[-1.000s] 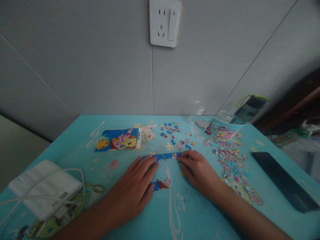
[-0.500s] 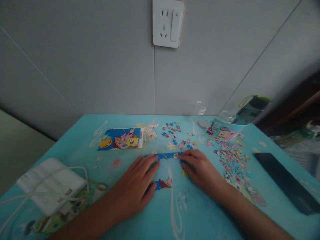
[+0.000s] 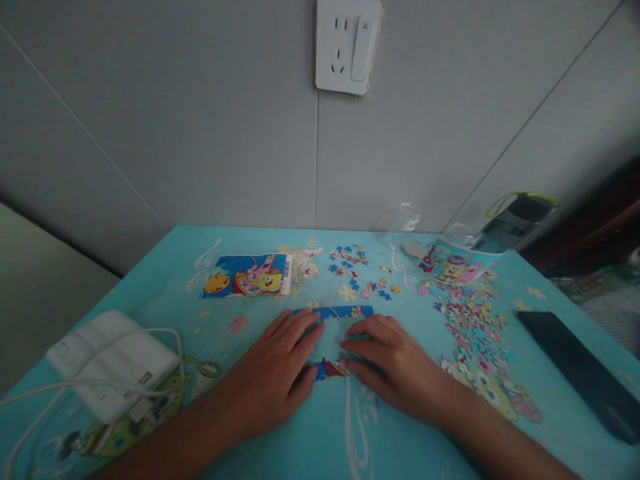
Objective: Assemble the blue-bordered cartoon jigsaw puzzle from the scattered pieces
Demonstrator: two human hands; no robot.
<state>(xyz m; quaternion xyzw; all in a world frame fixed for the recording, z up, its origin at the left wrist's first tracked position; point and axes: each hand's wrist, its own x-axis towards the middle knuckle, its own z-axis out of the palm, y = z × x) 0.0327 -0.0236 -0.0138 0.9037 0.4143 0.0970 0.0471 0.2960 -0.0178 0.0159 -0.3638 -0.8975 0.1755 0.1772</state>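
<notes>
Across the turquoise table [image 3: 265,457], the left hand [image 3: 275,377] rests palm down, fingers parted; the right hand's [image 3: 393,360] fingers curl loosely — whether they pinch anything, I can't tell. A blue puzzle strip [image 3: 345,312] meets the left fingertips — a shorter puzzle section [image 3: 329,369] lies between both thumbs.

Showing blue joined puzzle strip [image 3: 346,312], lying flat, crosswise — also shorter blue-maroon puzzle section [image 3: 328,370], lying flat, nearer.
</notes>
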